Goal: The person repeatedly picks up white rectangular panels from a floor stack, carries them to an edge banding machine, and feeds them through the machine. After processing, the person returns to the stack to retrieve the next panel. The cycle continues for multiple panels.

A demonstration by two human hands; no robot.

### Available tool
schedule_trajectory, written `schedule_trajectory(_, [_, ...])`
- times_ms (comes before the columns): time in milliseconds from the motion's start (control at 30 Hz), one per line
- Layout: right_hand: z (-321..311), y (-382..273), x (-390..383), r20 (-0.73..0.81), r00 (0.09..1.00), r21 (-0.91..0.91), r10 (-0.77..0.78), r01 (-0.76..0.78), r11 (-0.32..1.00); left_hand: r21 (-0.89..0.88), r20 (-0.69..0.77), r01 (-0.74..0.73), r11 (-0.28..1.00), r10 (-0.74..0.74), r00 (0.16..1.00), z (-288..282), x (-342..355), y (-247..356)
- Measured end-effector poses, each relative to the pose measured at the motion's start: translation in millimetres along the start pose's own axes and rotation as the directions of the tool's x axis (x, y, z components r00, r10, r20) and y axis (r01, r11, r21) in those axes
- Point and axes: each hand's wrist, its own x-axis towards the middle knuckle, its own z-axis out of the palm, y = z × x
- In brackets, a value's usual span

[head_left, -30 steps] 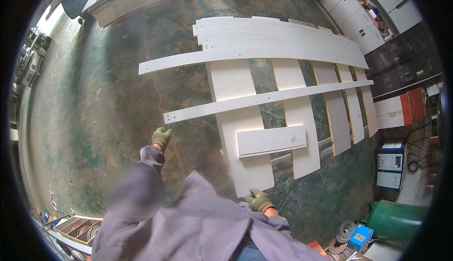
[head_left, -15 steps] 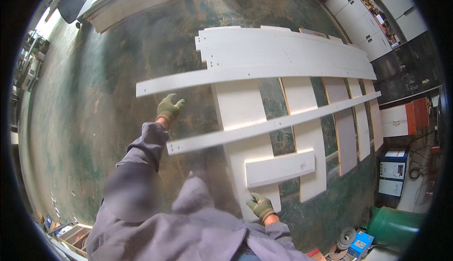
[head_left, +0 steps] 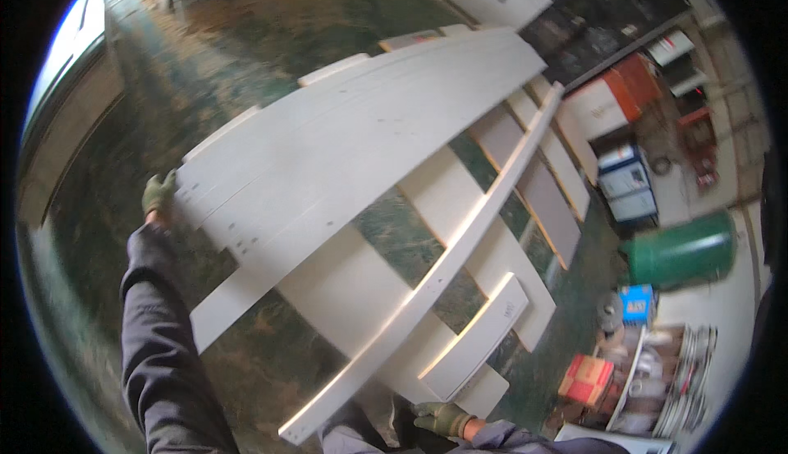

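Note:
My left hand, in a green work glove, is at the left end of a stack of long white boards. Its fingers are apart, close against the end edge, and I cannot make out firm contact. Low in the view my gloved right hand holds nothing, its fingers loosely stretched toward the left. It is just below a short white board. A long narrow white strip stretches diagonally between the stack and the short board, across several wide crosswise panels.
At the right are a green cylinder, a blue-and-white machine and a red-and-white box. A red carton and a blue box are nearer. A bench-like structure stands far left.
The view has swung right and tilted. My left hand has moved from beside the lowest board's end up to the stack's far left corner. My right hand stays near the short board.

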Motion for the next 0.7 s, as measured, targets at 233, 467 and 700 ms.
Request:
schedule_trajectory(233, [10.3, 11.7, -7.5, 0.001, 0.974, -0.012, 0.225, -0.225, 0.974, -0.374, 0.317, 0.198, 0.906, -0.076, 0.945, 50.5, 43.6, 14.3])
schedule_trajectory(467, [0.7, -11.4, 17.8, 0.009, 0.998, -0.128, 0.061, -0.060, 0.990, -0.718, 0.448, 0.278, 0.638, 0.119, 0.886, -28.4, 25.0, 26.4])
schedule_trajectory(700, [-94.6, -138.9, 120.2, -0.201, 0.942, 0.941, -0.270, 0.262, 0.213, -0.839, 0.437, 0.195, 0.507, 0.416, 0.798, -156.4, -197.9, 151.4])
